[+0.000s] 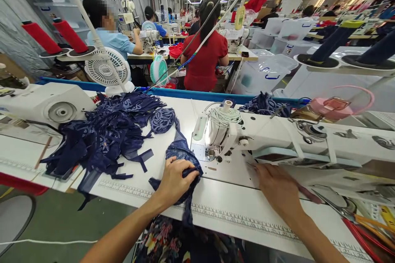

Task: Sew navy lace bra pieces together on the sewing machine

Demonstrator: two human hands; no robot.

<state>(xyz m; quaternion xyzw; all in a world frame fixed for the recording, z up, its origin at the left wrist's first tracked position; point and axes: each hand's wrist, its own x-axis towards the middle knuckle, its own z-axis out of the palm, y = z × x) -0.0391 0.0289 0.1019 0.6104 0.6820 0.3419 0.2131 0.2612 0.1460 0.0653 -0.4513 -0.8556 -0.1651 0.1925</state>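
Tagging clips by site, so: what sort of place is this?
Most likely a garment-sewing workshop: a white sewing machine by the right hand, a heap of navy fabric pieces, and co-workers at tables beyond.

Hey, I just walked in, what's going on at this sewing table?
A person's left hand is gripping a navy fabric piece just left of the needle area of a white sewing machine. The right hand is low beside the machine's arm; whether it holds anything is unclear. A heap of navy pieces lies farther left on the table. Beyond it, people in a red top and a light blue top sit at other machines.
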